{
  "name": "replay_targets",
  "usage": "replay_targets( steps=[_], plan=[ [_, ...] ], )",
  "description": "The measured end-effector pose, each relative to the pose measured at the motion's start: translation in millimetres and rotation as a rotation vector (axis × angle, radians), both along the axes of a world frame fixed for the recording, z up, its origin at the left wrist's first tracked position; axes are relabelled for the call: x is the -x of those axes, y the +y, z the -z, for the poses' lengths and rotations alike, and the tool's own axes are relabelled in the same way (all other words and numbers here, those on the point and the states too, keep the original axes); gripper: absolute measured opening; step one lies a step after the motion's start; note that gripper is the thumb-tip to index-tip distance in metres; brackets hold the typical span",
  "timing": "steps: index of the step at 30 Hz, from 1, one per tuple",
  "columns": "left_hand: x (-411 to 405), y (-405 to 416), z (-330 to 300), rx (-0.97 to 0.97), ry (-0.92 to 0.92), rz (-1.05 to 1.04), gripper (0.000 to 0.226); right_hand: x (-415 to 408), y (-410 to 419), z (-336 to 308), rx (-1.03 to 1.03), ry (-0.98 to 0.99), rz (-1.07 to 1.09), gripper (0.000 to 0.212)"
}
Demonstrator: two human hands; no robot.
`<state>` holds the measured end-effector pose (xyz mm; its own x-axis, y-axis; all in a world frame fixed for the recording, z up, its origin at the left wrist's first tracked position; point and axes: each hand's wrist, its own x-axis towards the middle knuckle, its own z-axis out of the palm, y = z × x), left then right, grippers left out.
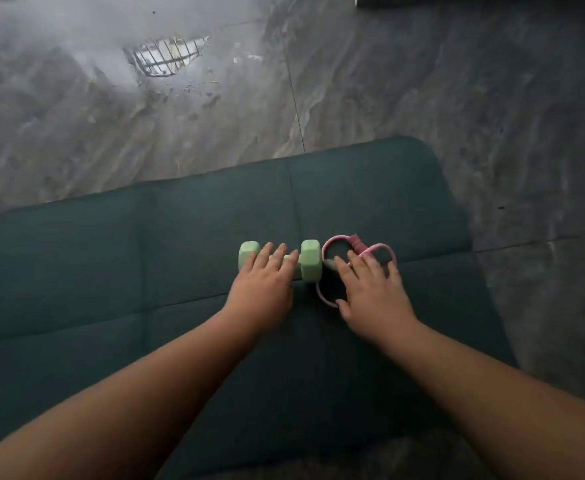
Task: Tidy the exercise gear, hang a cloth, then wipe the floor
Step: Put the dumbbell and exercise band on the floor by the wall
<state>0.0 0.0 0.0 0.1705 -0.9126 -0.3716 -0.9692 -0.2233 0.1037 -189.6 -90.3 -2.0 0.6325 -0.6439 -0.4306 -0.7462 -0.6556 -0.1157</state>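
A pale green dumbbell [310, 259] lies on a dark green padded mat [180, 244]. My left hand [263, 285] reaches over its handle with the fingers straight, the fingertips between the two green heads. To the right of the dumbbell lies a pink looped resistance band [329, 245], partly hidden. My right hand [370, 289] lies flat over the band with the fingers spread and straight. I cannot tell whether either hand presses down.
The mat's far edge and rounded right corner border a glossy grey marble floor [457, 98]. A wet patch with a bright window reflection [168, 57] and scattered specks lies on the floor at the far left. A dark object [485, 0] shows at the top right edge.
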Motion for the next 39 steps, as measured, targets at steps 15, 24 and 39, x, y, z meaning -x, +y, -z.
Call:
replay_targets(
  steps=[15, 24, 39],
  plan=[
    [-7, -11, 35, -0.052, -0.167, 0.071, 0.033, -10, -11, 12, 0.100, 0.006, -0.030, 0.054],
    [24, 61, -170, 0.006, -0.064, -0.063, 0.024, 44, 35, -184, -0.196, -0.295, 0.401, 0.035],
    [58, 101, -664, 0.147, 0.105, 0.062, 0.037, 113, 123, -674, 0.047, -0.688, 0.583, 0.053]
  ],
)
